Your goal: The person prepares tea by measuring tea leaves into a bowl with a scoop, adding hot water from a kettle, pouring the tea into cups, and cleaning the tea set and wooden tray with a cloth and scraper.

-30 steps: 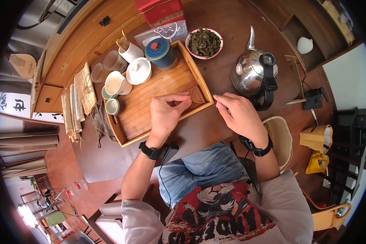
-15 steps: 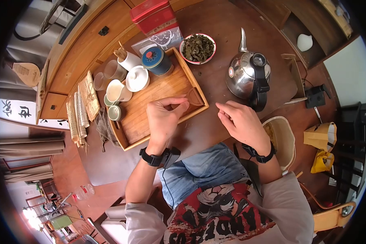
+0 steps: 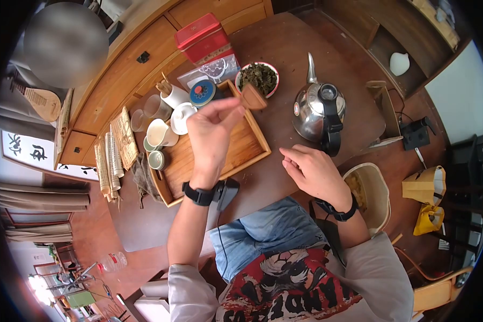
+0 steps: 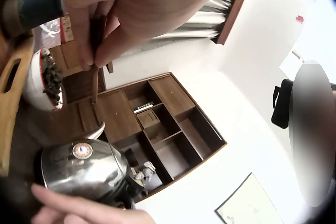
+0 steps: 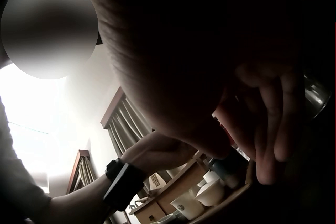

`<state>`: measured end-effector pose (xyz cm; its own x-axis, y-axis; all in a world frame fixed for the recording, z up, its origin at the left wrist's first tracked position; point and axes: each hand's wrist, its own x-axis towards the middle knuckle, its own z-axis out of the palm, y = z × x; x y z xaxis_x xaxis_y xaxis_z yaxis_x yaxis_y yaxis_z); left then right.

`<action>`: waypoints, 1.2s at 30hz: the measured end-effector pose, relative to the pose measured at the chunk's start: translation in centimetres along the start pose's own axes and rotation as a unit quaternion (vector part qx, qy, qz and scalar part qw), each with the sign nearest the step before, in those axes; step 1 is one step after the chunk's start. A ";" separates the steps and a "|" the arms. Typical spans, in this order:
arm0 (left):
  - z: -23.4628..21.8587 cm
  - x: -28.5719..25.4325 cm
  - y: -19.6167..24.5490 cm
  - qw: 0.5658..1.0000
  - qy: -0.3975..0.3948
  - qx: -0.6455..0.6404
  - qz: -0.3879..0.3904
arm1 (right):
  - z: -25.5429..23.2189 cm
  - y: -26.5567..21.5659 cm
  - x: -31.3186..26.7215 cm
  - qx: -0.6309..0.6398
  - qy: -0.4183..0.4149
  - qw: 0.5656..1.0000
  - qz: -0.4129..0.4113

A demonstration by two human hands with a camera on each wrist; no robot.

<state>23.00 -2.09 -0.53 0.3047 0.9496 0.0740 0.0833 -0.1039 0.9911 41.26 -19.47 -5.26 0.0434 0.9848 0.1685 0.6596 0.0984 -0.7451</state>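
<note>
Between thumb and fingertips, my left hand (image 3: 212, 129) pinches a thin, flat brown fan-shaped piece (image 3: 254, 98), held up over the far right side of the wooden tray (image 3: 250, 144). In the left wrist view the brown piece (image 4: 95, 85) shows nearly edge-on. Beyond it, a red-rimmed white bowl (image 3: 274, 90) holds dark, curled tea leaves (image 3: 260, 77); the piece overlaps the bowl's near edge in the head view. My right hand (image 3: 316, 172) hovers by the table's front edge, fingers loosely bent and holding nothing, near the steel kettle (image 3: 312, 112).
Along the tray's left and back stand a blue-lidded canister (image 3: 203, 93), a white lidded bowl (image 3: 180, 119), a cream pitcher (image 3: 163, 134) and small cups (image 3: 156, 160). Behind is a red tin (image 3: 204, 38). A grey cloth (image 3: 144, 174) lies left, a bin (image 3: 378, 188) right.
My left hand has lifted the brown piece from the tray's right corner and carried it up and away toward the bowl. The right hand has barely moved; the view has shifted slightly.
</note>
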 end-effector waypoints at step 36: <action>-25.8 -13.9 -4.4 0.812 0.260 0.497 0.163 | 2.7 -8.3 4.2 0.029 -0.128 0.991 -0.010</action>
<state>-6.08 -7.15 -3.05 0.0441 0.7934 0.6071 0.8813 -0.3171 0.3504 34.00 -15.73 -0.10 -0.1656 0.9860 0.0188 0.6147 0.1181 -0.7799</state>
